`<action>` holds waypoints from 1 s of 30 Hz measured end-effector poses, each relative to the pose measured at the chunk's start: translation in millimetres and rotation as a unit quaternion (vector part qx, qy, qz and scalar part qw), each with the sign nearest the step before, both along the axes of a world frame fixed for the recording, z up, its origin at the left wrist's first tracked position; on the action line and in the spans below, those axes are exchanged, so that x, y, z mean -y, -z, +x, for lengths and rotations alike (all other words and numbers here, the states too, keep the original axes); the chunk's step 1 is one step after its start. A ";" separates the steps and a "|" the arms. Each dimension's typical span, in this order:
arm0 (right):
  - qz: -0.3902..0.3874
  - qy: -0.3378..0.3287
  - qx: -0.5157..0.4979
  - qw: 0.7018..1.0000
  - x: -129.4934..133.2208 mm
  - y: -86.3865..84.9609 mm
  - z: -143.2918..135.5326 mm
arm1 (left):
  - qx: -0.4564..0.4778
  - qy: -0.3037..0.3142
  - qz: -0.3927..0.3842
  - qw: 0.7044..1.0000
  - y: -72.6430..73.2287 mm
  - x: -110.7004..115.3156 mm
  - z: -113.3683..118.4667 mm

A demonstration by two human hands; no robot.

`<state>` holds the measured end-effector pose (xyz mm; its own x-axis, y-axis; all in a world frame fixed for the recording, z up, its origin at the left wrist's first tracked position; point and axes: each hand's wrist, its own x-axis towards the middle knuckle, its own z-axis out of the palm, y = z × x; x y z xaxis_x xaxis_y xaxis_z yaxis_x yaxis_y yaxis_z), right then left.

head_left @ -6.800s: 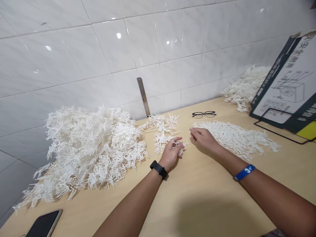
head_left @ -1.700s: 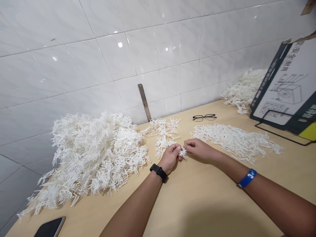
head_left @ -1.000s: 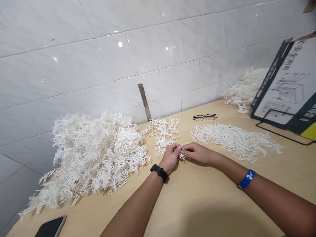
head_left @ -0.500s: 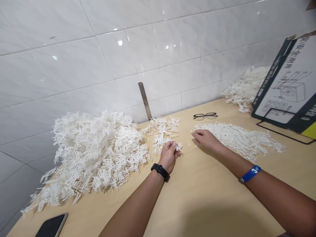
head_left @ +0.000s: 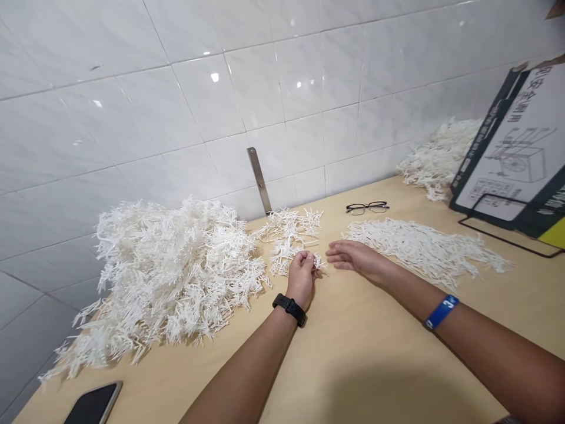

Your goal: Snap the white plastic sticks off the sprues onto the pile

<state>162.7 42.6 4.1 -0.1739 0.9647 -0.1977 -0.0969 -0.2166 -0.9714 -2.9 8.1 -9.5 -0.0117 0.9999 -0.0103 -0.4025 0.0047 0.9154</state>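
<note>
Left hand (head_left: 302,278) pinching white sprig (head_left: 318,263); white heap (head_left: 176,274) at nine o'clock. Right hand (head_left: 356,257): fingers slightly apart. Tabletop (head_left: 331,335) stretches toward six; far edge (head_left: 327,202) meets wall (head_left: 304,138), twelve.

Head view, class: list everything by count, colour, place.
large pile: one, white, left
small cluster: one, white, centre
strand pile: one, white, right
far pile: one, white, far right
glasses: one pair, black, rear
phone: one, black, front left
metal strip: one, grey, rear
box: one, white-green-yellow, right
wire frame: one, black, before box
table: one, tan, below
wall: one, white, behind
watch: one, black, left wrist
wristband: one, blue, right wrist
left hand: one, centre, holding white sprig
right hand: one, open, centre
</note>
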 end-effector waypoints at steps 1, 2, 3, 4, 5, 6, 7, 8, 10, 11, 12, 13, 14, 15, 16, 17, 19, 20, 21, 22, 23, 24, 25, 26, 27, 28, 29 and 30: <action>0.010 0.041 0.006 0.999 -3.7 2.3 2.3 | -0.001 0.001 0.000 1.000 0.3 -0.2 0.5; 0.023 0.079 0.018 0.996 -7.4 3.9 5.4 | -0.003 0.002 0.000 1.000 0.4 -0.4 0.9; 0.038 0.108 0.038 0.993 -10.7 4.8 8.8 | -0.008 0.004 -0.001 1.000 0.4 -0.4 1.2; 0.054 0.127 0.063 0.988 -13.3 4.9 11.9 | -0.014 0.006 -0.002 1.000 0.3 -0.4 1.4; 0.069 0.138 0.088 0.984 -14.9 4.5 14.4 | -0.020 0.007 -0.004 1.000 0.1 -0.4 1.5; 0.081 0.142 0.112 0.980 -15.4 3.6 16.0 | -0.026 0.010 -0.005 1.000 -0.1 -0.3 1.5; 0.093 0.143 0.131 0.977 -14.9 2.4 16.5 | -0.032 0.012 -0.006 0.999 -0.3 -0.2 1.5; 0.105 0.143 0.147 0.973 -13.7 1.2 16.2 | -0.038 0.015 -0.007 0.999 -0.4 -0.1 1.4; 0.135 0.147 0.172 0.965 -9.9 -1.1 13.5 | -0.049 0.020 -0.007 0.999 -0.6 0.0 1.3; 0.154 0.147 0.184 0.960 -7.6 -1.9 11.7 | -0.052 0.022 -0.006 0.998 -0.6 0.0 1.2; 0.174 0.142 0.196 0.954 -5.3 -2.7 9.7 | -0.053 0.024 -0.005 0.998 -0.6 0.0 1.1; 0.191 0.131 0.207 0.951 -2.8 -3.4 7.8 | -0.051 0.024 -0.004 0.998 -0.6 -0.1 1.0; 0.202 0.111 0.213 0.950 -0.1 -4.0 5.9 | -0.049 0.024 -0.003 0.999 -0.5 -0.2 0.9; 0.209 0.084 0.213 0.951 2.7 -4.8 4.1 | -0.047 0.022 -0.001 0.999 -0.4 -0.3 0.7; 0.213 0.049 0.207 0.954 5.6 -5.6 2.3 | -0.045 0.021 0.000 0.999 -0.3 -0.5 0.6; 0.217 0.013 0.199 0.955 8.5 -6.5 0.5 | -0.045 0.021 0.002 0.999 -0.2 -0.7 0.6; 0.228 -0.050 0.187 0.954 13.8 -7.9 -2.8 | -0.050 0.024 0.009 0.998 -0.1 -0.8 0.7; 0.233 -0.078 0.185 0.952 15.9 -8.5 -4.2 | -0.055 0.028 0.014 0.998 -0.3 -0.7 0.9; 0.236 -0.107 0.187 0.948 17.5 -8.8 -5.4 | -0.060 0.033 0.018 0.997 -0.6 -0.4 1.1; 0.237 -0.139 0.191 0.942 18.7 -9.0 -6.3 | -0.066 0.038 0.024 0.997 -1.1 0.0 1.4; 0.237 -0.170 0.199 0.936 19.6 -9.2 -6.9 | -0.074 0.041 0.029 0.996 -1.8 0.6 1.7; 0.238 -0.200 0.209 0.927 20.2 -9.4 -7.4 | -0.085 0.043 0.036 0.995 -2.5 1.3 1.9; 0.241 -0.225 0.218 0.918 20.6 -9.6 -7.7 | -0.096 0.043 0.043 0.994 -3.2 1.9 2.1; 0.246 -0.243 0.225 0.911 21.0 -10.0 -7.9 | -0.107 0.044 0.048 0.992 -3.5 2.4 2.1; 0.251 -0.255 0.226 0.906 21.4 -10.6 -8.0 | -0.115 0.047 0.050 0.991 -3.6 2.7 1.9; 0.256 -0.262 0.220 0.904 21.8 -11.1 -8.2 | -0.118 0.054 0.051 0.990 -3.2 2.7 1.6; 0.257 -0.268 0.209 0.904 22.2 -11.6 -8.3 | -0.116 0.065 0.049 0.990 -2.5 2.4 1.2; 0.255 -0.274 0.196 0.906 22.4 -11.9 -8.4 | -0.109 0.077 0.047 0.990 -1.6 1.9 0.6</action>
